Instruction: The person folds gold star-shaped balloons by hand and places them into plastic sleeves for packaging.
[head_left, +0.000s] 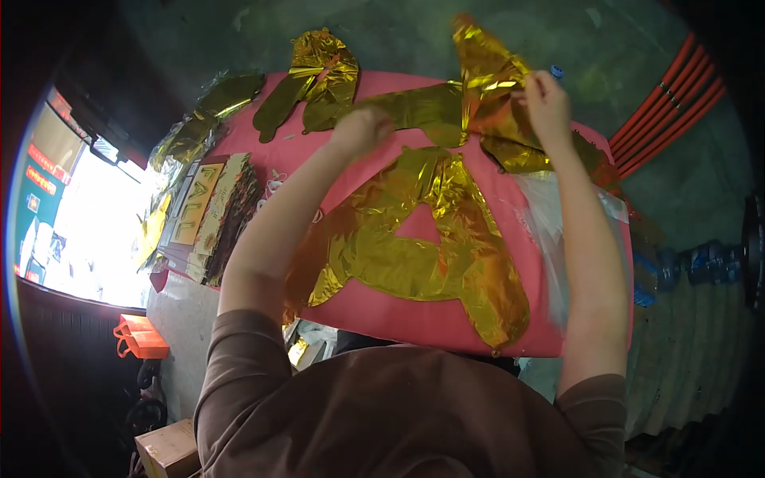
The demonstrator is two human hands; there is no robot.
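Observation:
A flat gold foil balloon shaped like a letter A (pixel 478 271) lies on the pink table (pixel 366 315) in front of me. Beyond it, my right hand (pixel 546 99) pinches the edge of another gold foil piece (pixel 490 72), part of which stands up off the table. My left hand (pixel 362 131) is closed beside a long flat gold foil piece (pixel 422 107); whether it holds anything is hidden. Another folded gold foil shape (pixel 327 68) lies at the far left edge of the table.
Printed balloon packets (pixel 199 203) are stacked at the left, near clear wrapped foil (pixel 187 139). Clear plastic (pixel 546 215) lies under my right forearm. An orange bag (pixel 142 337) and a cardboard box (pixel 170 448) are at the lower left. Red pipes (pixel 669 103) are at the right.

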